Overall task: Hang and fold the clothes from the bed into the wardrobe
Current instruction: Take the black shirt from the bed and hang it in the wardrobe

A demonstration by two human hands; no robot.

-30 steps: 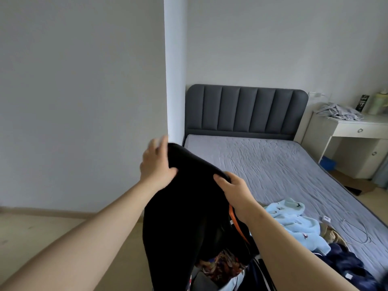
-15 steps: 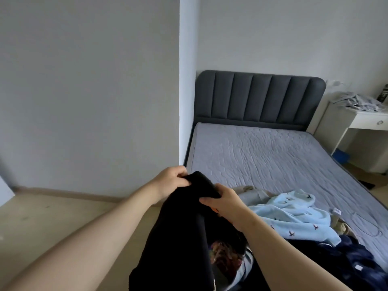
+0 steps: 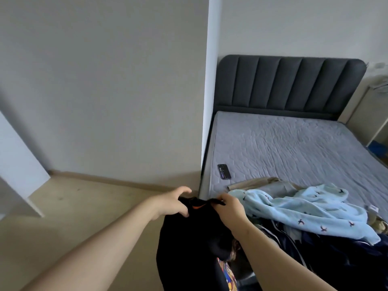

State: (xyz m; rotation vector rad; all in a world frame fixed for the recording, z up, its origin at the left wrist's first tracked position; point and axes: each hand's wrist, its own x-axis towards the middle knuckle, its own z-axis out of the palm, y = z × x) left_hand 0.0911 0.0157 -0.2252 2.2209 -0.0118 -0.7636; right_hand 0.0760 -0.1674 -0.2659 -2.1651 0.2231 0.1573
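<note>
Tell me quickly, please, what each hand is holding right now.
The left hand is closed on the top edge of the black garment.
The right hand is closed, pinching that same edge.

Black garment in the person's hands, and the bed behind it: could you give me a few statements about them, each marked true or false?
1. The left hand and the right hand both hold the black garment near its top edge. True.
2. A phone lies on the mattress, near its left edge. True.
3. The light blue garment hangs on a hanger. False: it lies crumpled on the bed, to the right of the right hand.
4. The headboard is white. False: it is dark grey and padded, with upright seams.
</note>
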